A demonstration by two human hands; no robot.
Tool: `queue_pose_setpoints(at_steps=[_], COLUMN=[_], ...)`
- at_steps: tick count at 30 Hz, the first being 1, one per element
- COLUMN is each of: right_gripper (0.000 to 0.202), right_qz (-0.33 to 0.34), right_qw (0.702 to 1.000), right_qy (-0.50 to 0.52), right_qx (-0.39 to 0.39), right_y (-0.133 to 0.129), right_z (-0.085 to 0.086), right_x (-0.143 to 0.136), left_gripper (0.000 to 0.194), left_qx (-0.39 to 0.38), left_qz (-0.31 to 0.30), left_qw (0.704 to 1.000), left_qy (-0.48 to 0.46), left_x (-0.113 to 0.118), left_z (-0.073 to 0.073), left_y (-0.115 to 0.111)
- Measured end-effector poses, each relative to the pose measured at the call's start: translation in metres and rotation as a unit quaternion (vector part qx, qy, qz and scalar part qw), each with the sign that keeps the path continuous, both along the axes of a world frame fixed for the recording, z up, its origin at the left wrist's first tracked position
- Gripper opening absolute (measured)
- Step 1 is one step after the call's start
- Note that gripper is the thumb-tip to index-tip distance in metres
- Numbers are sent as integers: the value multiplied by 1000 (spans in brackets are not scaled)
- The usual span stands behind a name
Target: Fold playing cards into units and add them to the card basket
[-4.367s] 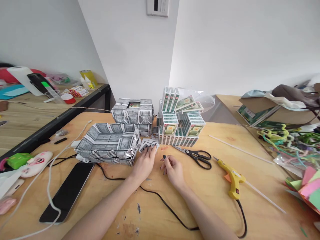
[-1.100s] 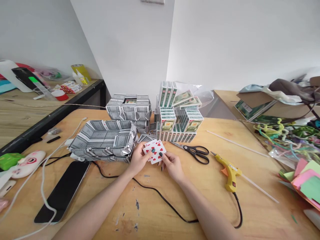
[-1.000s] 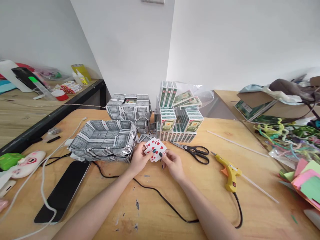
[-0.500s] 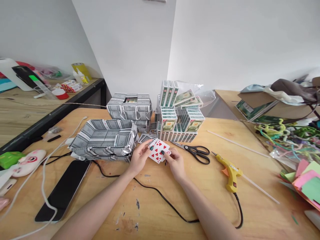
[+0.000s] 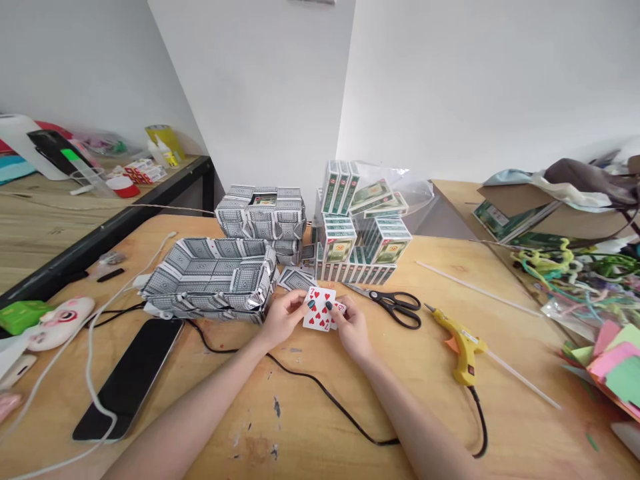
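Between my hands are playing cards (image 5: 320,313), a seven of hearts face up in front with another red-numbered card partly behind it on the right. My left hand (image 5: 285,317) pinches the left side of the seven, thumb on its face. On the other side, my right hand (image 5: 352,327) is closed on the cards, thumb against their right edge. Just beyond lie loose cards, backs up (image 5: 296,278). To the left sits an open box built of folded cards (image 5: 210,277), with a second card-built box (image 5: 261,213) behind it.
Stacked card packs (image 5: 340,248) stand behind my hands. Scissors (image 5: 395,307) and a yellow glue gun (image 5: 466,350) lie to the right, its black cord crossing the table's front. A phone (image 5: 130,380) and white cable (image 5: 90,347) lie left. Pipe cleaners (image 5: 565,260) are heaped far right.
The cards have turned from tilted to nearly upright in my hands and sit slightly lower. The second card now shows less, mostly behind the seven. Things on the table have stayed put.
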State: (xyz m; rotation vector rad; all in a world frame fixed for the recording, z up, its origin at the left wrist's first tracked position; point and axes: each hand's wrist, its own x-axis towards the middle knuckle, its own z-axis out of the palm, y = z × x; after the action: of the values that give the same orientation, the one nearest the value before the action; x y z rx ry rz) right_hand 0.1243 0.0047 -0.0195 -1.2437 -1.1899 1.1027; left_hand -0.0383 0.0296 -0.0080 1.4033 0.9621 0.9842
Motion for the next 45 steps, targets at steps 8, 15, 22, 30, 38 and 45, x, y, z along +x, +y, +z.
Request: queue_pose_setpoints(at_steps=[8,15,22,30,38,45], right_gripper=[34,35,30,28,23,24], right_qz=[33,21,48,69,62,63], right_qw=[997,999,998,996,996,996], right_qy=[39,12,23,49,39,43], right_qx=[-53,-40,-34,-38,-41,-46], right_y=[3,3,3,3,3,3], right_z=[-5,-7,-7,-10,-11,-8], right_x=[-1,0,0,-1,0,0], left_gripper=[17,19,18,20,21,24], left_qx=[-28,-9,9,21,19,9], left_qz=[72,85,102,109,112,99], left_qw=[997,996,994,992,991,993], left_qy=[1,36,46,57,70,61], left_x=[1,2,2,1,2,2], left_z=[4,4,-3,-4,-7,-6], left_y=[0,2,1,1,1,0])
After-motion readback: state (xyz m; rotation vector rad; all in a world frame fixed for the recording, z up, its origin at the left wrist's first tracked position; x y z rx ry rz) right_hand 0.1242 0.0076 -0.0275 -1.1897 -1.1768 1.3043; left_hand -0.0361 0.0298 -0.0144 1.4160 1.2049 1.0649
